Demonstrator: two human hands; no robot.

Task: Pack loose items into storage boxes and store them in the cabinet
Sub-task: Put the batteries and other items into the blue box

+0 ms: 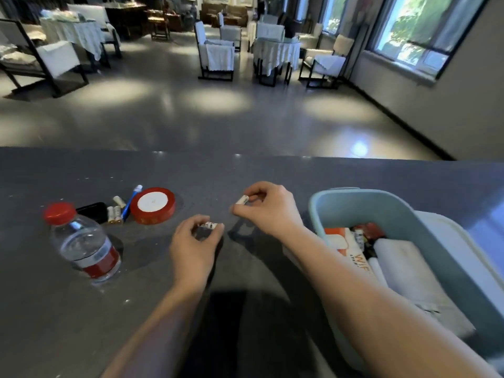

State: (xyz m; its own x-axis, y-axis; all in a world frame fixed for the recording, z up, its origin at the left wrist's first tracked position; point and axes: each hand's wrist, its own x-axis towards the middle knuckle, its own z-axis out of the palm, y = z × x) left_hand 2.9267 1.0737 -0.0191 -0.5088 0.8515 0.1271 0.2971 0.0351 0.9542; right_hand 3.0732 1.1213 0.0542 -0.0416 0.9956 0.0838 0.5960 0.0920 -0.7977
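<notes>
Pinching small items above a dark grey tabletop (272, 175), two hands are seen: the left hand (195, 241) is closed in a grip round a small white piece (208, 225), and the right hand (268, 207) is grasping one white battery (241, 199) by its ends, just left of the blue storage box (354, 203), already partly filled. Such batteries are judged light, rigid and smooth, best taken across the barrel. Three more batteries (116, 210), one ribbon spool (152, 204), one pen (132, 200), one black case (94, 211) and one water bottle (81, 241) are counted, loose at the left.
</notes>
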